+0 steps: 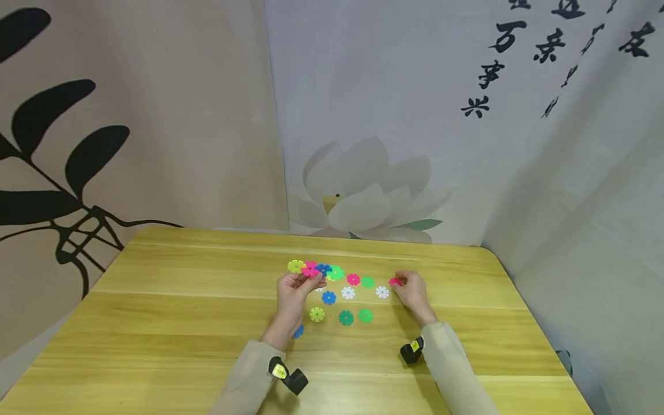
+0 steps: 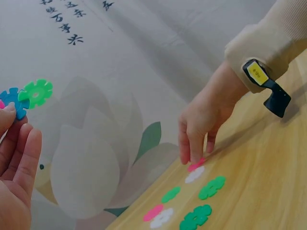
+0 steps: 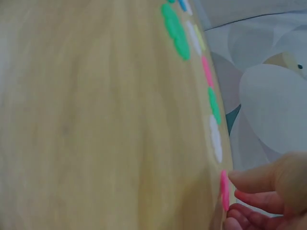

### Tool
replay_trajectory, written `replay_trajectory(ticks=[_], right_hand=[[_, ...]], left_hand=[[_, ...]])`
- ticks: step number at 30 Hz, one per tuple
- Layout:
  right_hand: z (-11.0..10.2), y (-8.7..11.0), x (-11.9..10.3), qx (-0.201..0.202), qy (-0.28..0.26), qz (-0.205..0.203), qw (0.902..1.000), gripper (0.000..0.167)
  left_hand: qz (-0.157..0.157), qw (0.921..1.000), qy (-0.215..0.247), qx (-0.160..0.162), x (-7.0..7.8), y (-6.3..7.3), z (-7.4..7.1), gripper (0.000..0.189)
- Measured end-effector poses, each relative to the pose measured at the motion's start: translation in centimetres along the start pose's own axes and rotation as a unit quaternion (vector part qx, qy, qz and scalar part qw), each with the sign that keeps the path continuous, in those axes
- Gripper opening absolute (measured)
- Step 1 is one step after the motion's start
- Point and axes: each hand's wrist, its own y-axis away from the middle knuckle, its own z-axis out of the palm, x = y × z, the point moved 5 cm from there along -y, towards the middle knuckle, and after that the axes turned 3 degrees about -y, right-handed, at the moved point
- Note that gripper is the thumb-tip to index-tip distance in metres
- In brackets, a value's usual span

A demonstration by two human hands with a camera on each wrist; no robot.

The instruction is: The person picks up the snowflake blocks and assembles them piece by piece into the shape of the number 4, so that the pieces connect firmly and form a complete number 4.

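Observation:
My left hand (image 1: 293, 300) pinches a chain of joined notched plastic discs, held up above the table. In the head view the chain runs from a yellow disc (image 1: 296, 266) through a pink disc (image 1: 310, 269) and a blue disc (image 1: 324, 270) to a light green disc (image 1: 336, 272). The left wrist view shows the green disc (image 2: 38, 94) slotted into the blue one (image 2: 20, 109). At the right end of the loose discs, my right hand (image 1: 413, 293) has thumb and fingertips on a single pink disc (image 3: 224, 190), pinching it close to the tabletop.
Several loose discs lie on the wooden table (image 1: 171, 311) between the hands, among them a white disc (image 1: 382, 292), a pink disc (image 1: 353, 279) and a dark green disc (image 1: 346, 317). A blue disc (image 1: 298, 331) is partly behind the left wrist. A printed curtain (image 1: 373, 115) stands behind the table.

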Motion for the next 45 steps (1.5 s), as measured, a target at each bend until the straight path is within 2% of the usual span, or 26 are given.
replay_trajectory(ticks=[8, 18, 22, 25, 26, 29, 32, 33, 37, 42, 45], right_hand=[[-0.1, -0.4, 0.2, -0.010, 0.044, -0.016, 0.9988, 0.019], [-0.5, -1.1, 0.1, -0.070, 0.090, 0.007, 0.9934, 0.021], [-0.6, -1.2, 0.6, -0.061, 0.052, 0.021, 0.9965, 0.022], [-0.9, -0.9, 0.7, -0.037, 0.006, 0.005, 0.9993, 0.018], [-1.1, -0.7, 0.6, -0.021, -0.010, -0.015, 0.9996, 0.017], [-1.2, -0.3, 0.7, -0.002, -0.060, -0.021, 0.9980, 0.012], [-1.2, 0.2, 0.7, 0.014, -0.100, 0.001, 0.9949, 0.008], [-1.1, 0.3, 0.6, 0.012, -0.109, 0.021, 0.9938, 0.007], [-1.1, 1.0, -0.5, 0.020, -0.142, 0.025, 0.9893, 0.010], [-1.0, 2.0, -2.5, 0.023, -0.181, 0.003, 0.9833, 0.009], [-1.0, 2.5, -3.7, 0.021, -0.207, -0.010, 0.9781, 0.009]], left_hand=[[-0.010, 0.9999, 0.001, 0.002, -0.2, 0.0, -0.2, 0.021], [-0.005, 1.0000, 0.003, 0.004, 0.0, -0.1, -0.1, 0.023], [-0.004, 1.0000, 0.007, 0.005, -0.1, -0.1, -0.1, 0.026], [-0.006, 0.9999, 0.008, 0.003, -0.2, -0.1, -0.1, 0.027], [-0.007, 0.9999, 0.009, 0.003, -0.2, -0.1, -0.1, 0.027], [-0.009, 0.9999, 0.006, 0.005, -0.3, 0.0, -0.1, 0.027], [-0.008, 0.9999, 0.006, 0.007, -0.3, 0.0, -0.1, 0.019], [-0.008, 0.9999, 0.007, 0.008, -0.4, 0.0, -0.1, 0.015], [-0.005, 0.9999, 0.012, 0.010, -0.4, 0.0, -0.1, 0.008], [-0.011, 0.9998, 0.011, 0.011, -0.5, 0.0, -0.1, 0.026], [-0.016, 0.9998, 0.007, 0.013, -0.5, -0.1, -0.2, 0.026]])
